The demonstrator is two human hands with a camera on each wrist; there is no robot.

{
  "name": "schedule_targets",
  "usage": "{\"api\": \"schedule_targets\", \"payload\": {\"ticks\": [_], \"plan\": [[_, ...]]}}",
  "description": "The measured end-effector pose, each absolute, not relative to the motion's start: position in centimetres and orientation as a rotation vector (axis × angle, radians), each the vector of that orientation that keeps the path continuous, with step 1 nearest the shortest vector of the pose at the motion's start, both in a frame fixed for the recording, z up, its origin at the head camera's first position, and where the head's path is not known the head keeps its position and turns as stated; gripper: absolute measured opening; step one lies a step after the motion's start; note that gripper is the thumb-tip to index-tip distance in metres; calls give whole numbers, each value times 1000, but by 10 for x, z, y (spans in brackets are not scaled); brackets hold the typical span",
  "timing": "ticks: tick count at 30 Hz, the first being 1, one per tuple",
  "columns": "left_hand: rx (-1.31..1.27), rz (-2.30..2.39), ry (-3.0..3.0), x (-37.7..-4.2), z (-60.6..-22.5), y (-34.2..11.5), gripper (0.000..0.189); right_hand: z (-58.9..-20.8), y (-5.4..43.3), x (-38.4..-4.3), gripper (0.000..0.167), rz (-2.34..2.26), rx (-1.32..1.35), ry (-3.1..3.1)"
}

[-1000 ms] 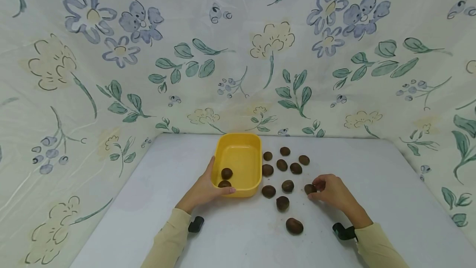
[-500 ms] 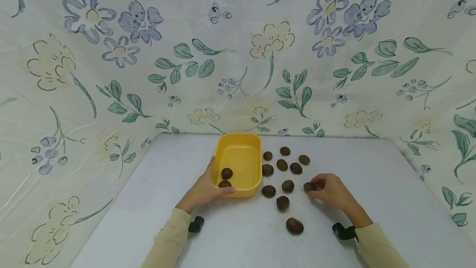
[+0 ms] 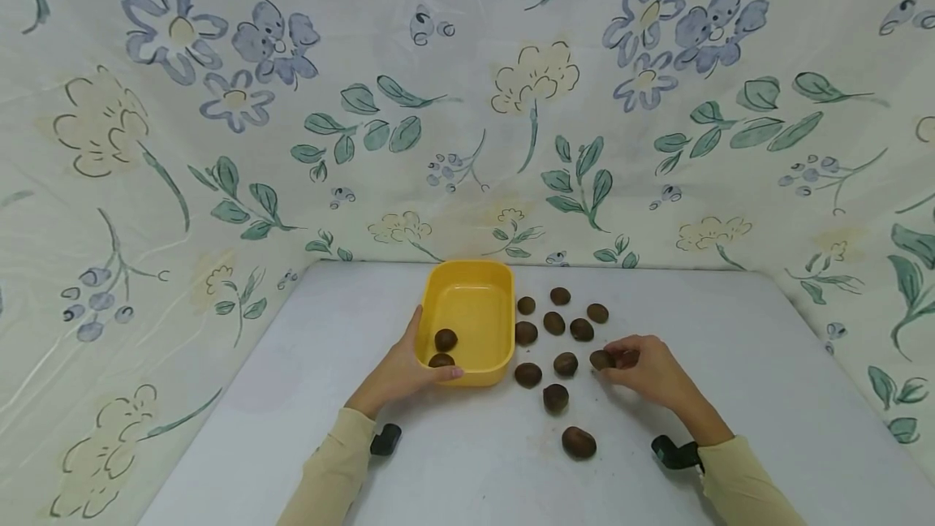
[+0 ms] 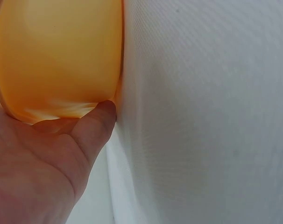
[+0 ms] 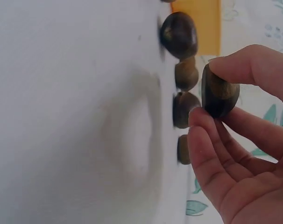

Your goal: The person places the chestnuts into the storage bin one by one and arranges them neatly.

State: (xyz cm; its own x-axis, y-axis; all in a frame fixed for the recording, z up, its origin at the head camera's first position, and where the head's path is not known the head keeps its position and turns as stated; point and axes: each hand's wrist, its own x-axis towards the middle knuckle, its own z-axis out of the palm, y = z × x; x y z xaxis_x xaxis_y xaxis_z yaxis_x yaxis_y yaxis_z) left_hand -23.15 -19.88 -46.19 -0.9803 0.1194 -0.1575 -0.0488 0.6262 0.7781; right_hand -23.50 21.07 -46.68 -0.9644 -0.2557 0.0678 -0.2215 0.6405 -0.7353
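My left hand [image 3: 400, 372] grips the near left corner of a yellow plastic box [image 3: 507, 323], its thumb lying over the front rim. In the left wrist view, fingers [image 4: 97, 128] press against the yellow wall close to the table. Two chestnuts [image 3: 445, 339] lie inside the box at its near left end. My right hand [image 3: 646, 368] pinches one brown chestnut [image 3: 602, 360] between thumb and fingers. In the right wrist view that chestnut [image 5: 220, 92] is held just off the white table, with other chestnuts behind it.
Several loose chestnuts [image 3: 566, 364] lie between the box and my right hand. The nearest chestnut [image 3: 579, 443] sits toward the front of the white table [image 3: 292, 364]. A flowered sheet [image 3: 467, 144] hangs behind the table and at both sides.
My right hand has shifted slightly left and away from me, carrying the pinched chestnut up off the table. The left hand and the box have stayed in place.
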Motion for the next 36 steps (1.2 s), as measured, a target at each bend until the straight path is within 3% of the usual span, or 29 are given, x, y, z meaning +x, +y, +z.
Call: {"api": "schedule_targets", "payload": {"ticks": [11, 36], "plan": [[48, 1292, 2644, -231, -462, -199, 139, -457, 206, -231, 33, -1353, -547, 2813], [63, 1329, 2642, -229, -461, -202, 139, -428, 144, -243, 36, -1488, -483, 2677]]}}
